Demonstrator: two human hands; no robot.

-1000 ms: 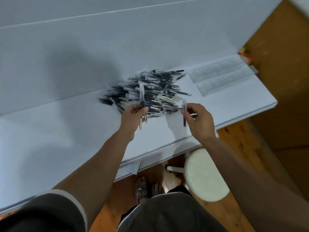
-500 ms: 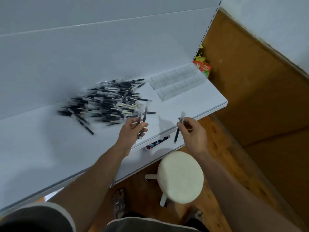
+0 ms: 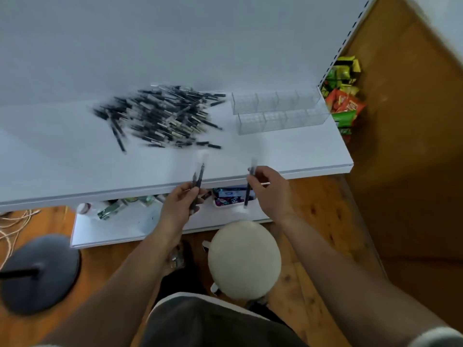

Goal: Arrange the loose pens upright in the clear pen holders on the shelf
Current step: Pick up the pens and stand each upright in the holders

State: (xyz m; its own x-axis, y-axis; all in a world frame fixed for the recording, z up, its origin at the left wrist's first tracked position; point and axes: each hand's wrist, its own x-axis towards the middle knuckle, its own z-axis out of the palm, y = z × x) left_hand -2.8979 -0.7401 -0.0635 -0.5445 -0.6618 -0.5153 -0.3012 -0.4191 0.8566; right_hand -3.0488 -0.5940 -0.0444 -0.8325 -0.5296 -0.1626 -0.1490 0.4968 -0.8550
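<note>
Pile: loose slim black-and-clear plastic pens, frame centre, on the white shelf.
Holders: two clear compartmented plastic pen holders, right of the pile, apparently empty.
Left hand: fingers grip two dark pens, roughly upright, at the shelf's front edge.
Right hand: fingers pinch one pen on its upper barrel.
Handling: judged light, stiff, smooth; hold mid-barrel.

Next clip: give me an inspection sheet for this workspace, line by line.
Surface: white shelf, flat.
Job's things: pen pile lying loose left of the clear pen holders; no pens seen in the holders.
Clutter: blurred small items on the lower shelf.
Grippers: left hand grips a pair of pens; right hand pinches a single pen.
Cables: pale cord on the floor, far left.
Surroundings: round stool, snack packets, dark stand base.
</note>
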